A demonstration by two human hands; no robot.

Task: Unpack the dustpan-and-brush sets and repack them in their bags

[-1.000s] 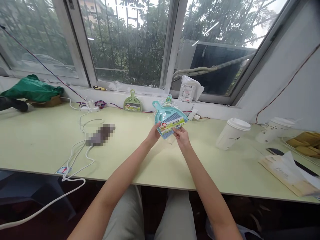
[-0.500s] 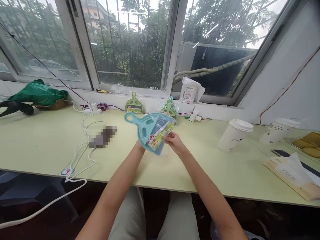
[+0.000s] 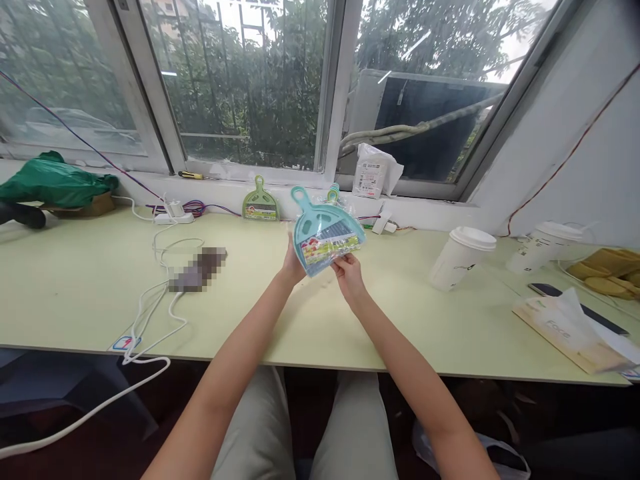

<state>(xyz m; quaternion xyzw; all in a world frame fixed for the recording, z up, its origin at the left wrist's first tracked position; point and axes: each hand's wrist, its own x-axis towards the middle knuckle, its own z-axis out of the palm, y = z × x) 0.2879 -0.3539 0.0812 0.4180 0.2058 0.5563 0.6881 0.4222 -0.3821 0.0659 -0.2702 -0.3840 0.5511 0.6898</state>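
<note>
A small teal dustpan-and-brush set (image 3: 320, 230) in a clear wrapper with a colourful label is held up above the pale green table (image 3: 90, 293). My left hand (image 3: 291, 261) grips its lower left edge. My right hand (image 3: 348, 272) pinches its lower right edge at the label. The handle points up and to the left. Behind it, against the window sill, lean a green dustpan set (image 3: 261, 203) and another packaged set (image 3: 334, 193), mostly hidden.
White cables (image 3: 160, 293) and a power strip (image 3: 173, 217) lie at the left, with a green bag (image 3: 55, 180) beyond. Two lidded paper cups (image 3: 460, 257) (image 3: 543, 247), a phone (image 3: 550, 291), a tissue pack (image 3: 570, 330) and a food tray (image 3: 610, 270) stand right. A white packet (image 3: 373, 175) rests on the sill.
The teal set was tipped over to the left half a second ago; now it is turned back upright and faces me, still held by both hands.
</note>
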